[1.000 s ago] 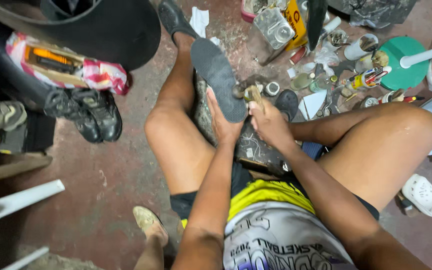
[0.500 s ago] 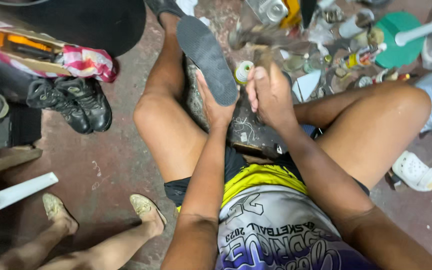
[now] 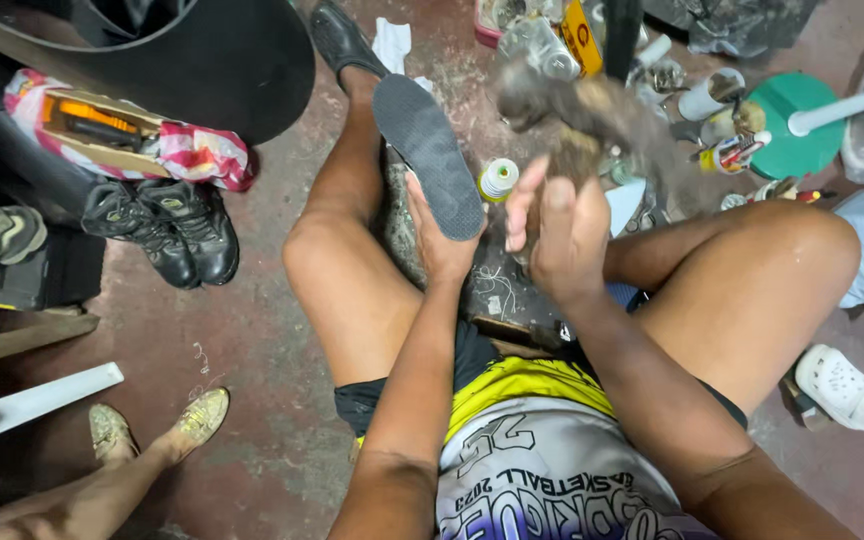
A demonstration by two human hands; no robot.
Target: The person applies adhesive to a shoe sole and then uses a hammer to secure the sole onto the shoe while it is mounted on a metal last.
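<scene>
Shoe sole [image 3: 430, 155], dark grey and tread-side up, rests on a worn work block [image 3: 497, 285] between a seated person's knees, pinned near its heel end by the left hand [image 3: 439, 240], fingers curled against its edge. Far left, black boots [image 3: 167, 230] stand on the stained floor [image 3: 252, 330]. Right of the sole sits a thread spool [image 3: 498, 179]; beside it the right hand [image 3: 564, 235] is closed round a motion-blurred hammer [image 3: 592, 115].

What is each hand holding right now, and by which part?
The left hand holds the dark grey shoe sole by its near end. The right hand grips the handle of a brown tool, motion-blurred; looks like a hammer.
</scene>
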